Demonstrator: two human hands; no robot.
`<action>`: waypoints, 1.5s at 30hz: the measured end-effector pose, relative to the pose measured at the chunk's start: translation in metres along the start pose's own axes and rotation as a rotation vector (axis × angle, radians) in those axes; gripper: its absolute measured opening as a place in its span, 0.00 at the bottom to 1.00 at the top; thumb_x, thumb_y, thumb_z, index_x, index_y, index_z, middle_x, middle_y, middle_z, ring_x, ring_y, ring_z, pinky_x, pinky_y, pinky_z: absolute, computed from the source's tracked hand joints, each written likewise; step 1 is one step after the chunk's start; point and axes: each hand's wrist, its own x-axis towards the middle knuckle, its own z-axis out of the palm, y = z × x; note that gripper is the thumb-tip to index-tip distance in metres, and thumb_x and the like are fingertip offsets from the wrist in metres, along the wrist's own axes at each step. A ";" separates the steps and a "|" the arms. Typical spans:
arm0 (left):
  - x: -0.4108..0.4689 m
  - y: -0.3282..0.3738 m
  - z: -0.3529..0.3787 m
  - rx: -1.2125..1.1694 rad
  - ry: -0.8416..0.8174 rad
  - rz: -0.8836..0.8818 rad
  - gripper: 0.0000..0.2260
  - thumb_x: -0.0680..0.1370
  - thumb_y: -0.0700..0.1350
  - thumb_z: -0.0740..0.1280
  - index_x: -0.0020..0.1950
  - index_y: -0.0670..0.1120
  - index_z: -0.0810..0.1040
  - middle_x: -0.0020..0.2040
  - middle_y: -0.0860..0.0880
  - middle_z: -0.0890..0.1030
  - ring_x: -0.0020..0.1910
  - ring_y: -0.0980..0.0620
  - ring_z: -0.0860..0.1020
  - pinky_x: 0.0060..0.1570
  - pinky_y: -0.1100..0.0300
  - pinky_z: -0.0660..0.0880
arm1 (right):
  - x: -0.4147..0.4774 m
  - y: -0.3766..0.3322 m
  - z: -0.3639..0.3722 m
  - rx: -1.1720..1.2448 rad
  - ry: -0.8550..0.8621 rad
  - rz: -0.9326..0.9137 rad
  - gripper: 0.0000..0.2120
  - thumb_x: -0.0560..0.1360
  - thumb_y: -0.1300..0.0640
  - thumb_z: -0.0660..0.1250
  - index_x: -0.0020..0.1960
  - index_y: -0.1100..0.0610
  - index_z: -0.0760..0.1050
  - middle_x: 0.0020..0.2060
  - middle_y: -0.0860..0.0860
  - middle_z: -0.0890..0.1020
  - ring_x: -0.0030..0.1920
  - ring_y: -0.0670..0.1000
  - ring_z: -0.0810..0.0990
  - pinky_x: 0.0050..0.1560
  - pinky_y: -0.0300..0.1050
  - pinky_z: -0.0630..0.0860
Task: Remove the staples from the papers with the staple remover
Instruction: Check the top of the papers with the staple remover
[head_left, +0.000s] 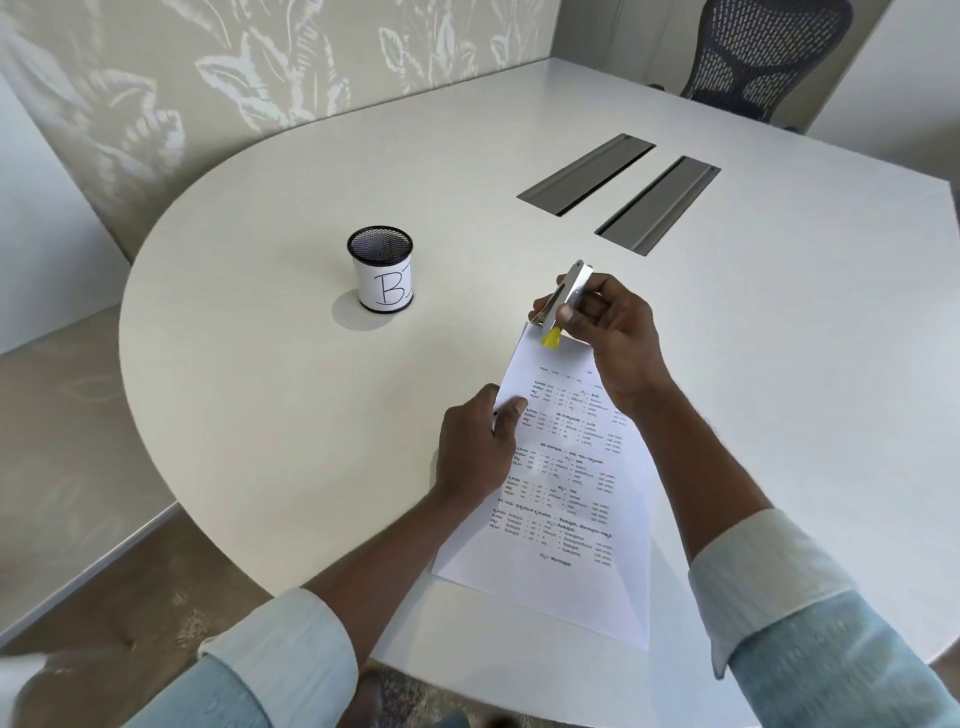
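our right hand grips the staple remover, fingers curled around its metal body, and its yellow tip touches the far left corner of the papers. our left hand pinches their left edge, thumb on top. the printed sheets slant over the white table's near edge. a black mesh cup stands well apart.
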 end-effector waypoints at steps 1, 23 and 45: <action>0.000 0.000 0.000 0.002 0.002 0.003 0.19 0.86 0.47 0.71 0.40 0.40 0.71 0.27 0.46 0.69 0.30 0.40 0.65 0.33 0.48 0.68 | 0.000 0.000 0.001 0.002 0.000 -0.001 0.15 0.81 0.69 0.72 0.67 0.68 0.77 0.54 0.62 0.89 0.57 0.66 0.90 0.63 0.57 0.84; 0.000 0.001 -0.001 0.024 -0.027 0.017 0.21 0.86 0.47 0.70 0.39 0.39 0.69 0.28 0.46 0.65 0.32 0.34 0.65 0.33 0.45 0.66 | 0.001 0.009 0.014 -0.099 0.072 0.059 0.11 0.82 0.71 0.72 0.63 0.70 0.77 0.47 0.54 0.91 0.51 0.56 0.91 0.56 0.45 0.84; 0.000 0.000 -0.001 0.029 -0.046 -0.002 0.21 0.86 0.47 0.70 0.39 0.43 0.65 0.27 0.46 0.63 0.32 0.37 0.61 0.32 0.48 0.61 | -0.009 0.002 0.010 0.069 0.174 -0.026 0.14 0.82 0.66 0.71 0.66 0.67 0.76 0.51 0.59 0.91 0.51 0.58 0.90 0.57 0.50 0.85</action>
